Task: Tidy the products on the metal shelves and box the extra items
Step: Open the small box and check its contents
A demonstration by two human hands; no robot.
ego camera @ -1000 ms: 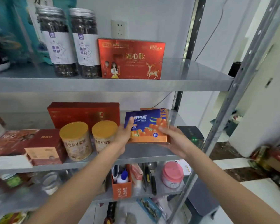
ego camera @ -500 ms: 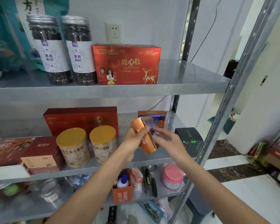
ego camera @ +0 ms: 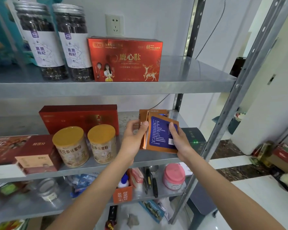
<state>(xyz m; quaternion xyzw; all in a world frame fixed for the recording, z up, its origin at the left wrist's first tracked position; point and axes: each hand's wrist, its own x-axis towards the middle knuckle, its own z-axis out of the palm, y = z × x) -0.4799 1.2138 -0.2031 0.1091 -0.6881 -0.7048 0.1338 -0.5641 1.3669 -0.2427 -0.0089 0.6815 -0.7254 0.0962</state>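
Left hand (ego camera: 131, 138), right hand (ego camera: 179, 141) round orange box (ego camera: 158, 135) at metal shelf (ego camera: 154, 159)

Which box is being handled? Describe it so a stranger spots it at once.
Find the metal shelves; go to the middle shelf's right end. There the left hand and right hand hold an orange box, right of two gold-lidded tins. Unlike the red boxes nearby, it shows a dark blue panel of fine print.
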